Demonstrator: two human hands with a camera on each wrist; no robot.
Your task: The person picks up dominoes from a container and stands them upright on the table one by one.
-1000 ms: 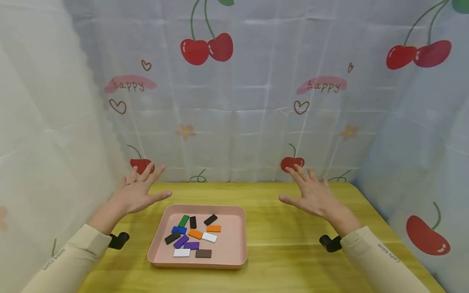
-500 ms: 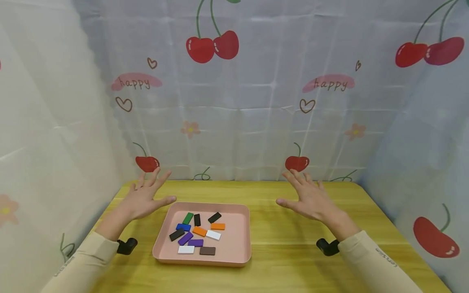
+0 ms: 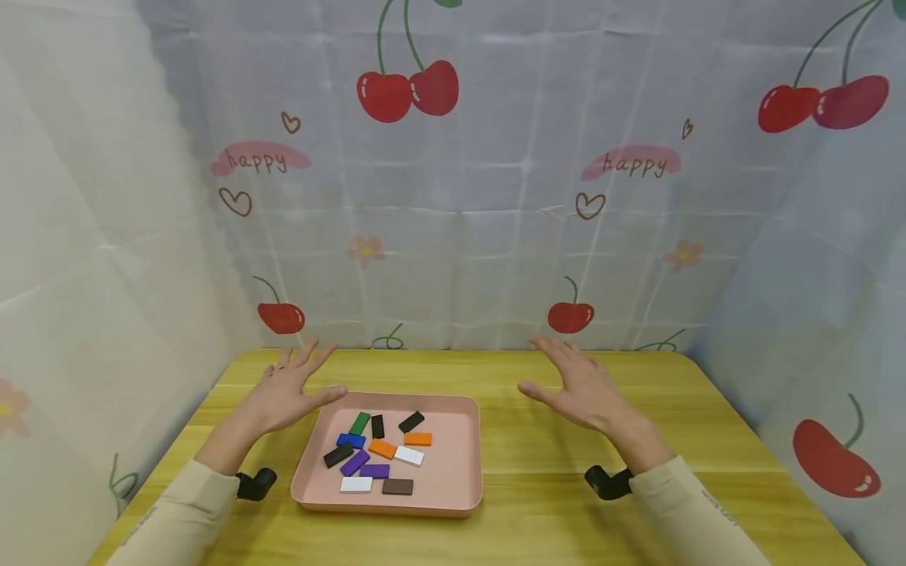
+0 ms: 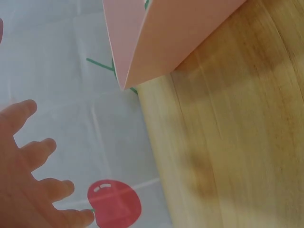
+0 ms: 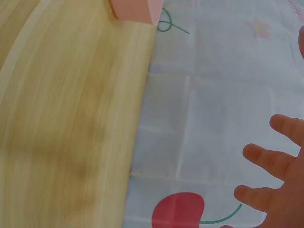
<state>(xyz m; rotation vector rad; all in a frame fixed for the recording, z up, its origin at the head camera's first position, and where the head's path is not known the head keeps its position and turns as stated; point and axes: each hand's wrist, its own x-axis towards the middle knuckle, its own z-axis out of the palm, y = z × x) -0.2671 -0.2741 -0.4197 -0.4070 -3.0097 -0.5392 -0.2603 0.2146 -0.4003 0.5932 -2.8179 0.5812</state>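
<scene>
Above a yellow wood-grain tabletop (image 3: pixel 524 519), in the head view, we see both hands released and holding nothing. The left hand (image 3: pixel 283 397), fingers spread, is near the far left corner of a shallow pink rectangular tray (image 3: pixel 454 472); its thumb overlaps the rim along our line of sight. The right hand (image 3: pixel 583 397), fingers extended, stands well apart from the tray, to its right. Inside the tray, mostly toward its left, we count twelve small flat rectangular blocks (image 3: pixel 383 449): three black, two orange, two white, two purple, one green, one blue, one brown. Behind, we note a pale sheet (image 3: pixel 460 259) printed with red cherries.

From the left wrist, we see four separated fingers (image 4: pixel 38 156) before the sheet, the tray's pink corner above and the tabletop to the right.

From the right wrist, we see the right hand's parted fingertips (image 5: pixel 252 152) at the right edge, apart from the tray's corner at top.
</scene>
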